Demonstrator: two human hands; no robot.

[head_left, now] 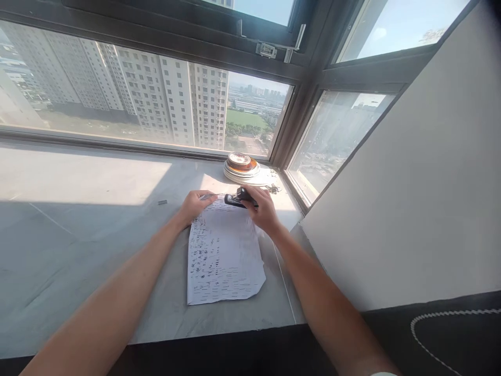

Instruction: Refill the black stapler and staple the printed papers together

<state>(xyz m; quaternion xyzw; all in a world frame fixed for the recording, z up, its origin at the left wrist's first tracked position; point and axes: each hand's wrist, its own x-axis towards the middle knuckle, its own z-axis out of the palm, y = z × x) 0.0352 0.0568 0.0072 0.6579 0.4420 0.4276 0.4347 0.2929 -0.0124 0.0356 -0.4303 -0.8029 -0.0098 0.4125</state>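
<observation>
My left hand [194,205] pinches 1 grey piece [206,197], too small to name, at the far left corner of the paper [230,245]. The sill [164,292] supports it. My right hand [266,210] curls its fingers around the stapler [234,201], perhaps for firm control.

Right hand [264,209] grips a black stapler [234,201] at the far edge of a white sheet [230,245] bearing handwriting and rows of short dark dashes. Left hand [193,206] holds the sheet's far left corner. A small grey strip [162,202] lies apart, leftward, on the grey sill [97,245]. Stacked dishes [241,168] stand beyond the stapler, near the window corner.
</observation>
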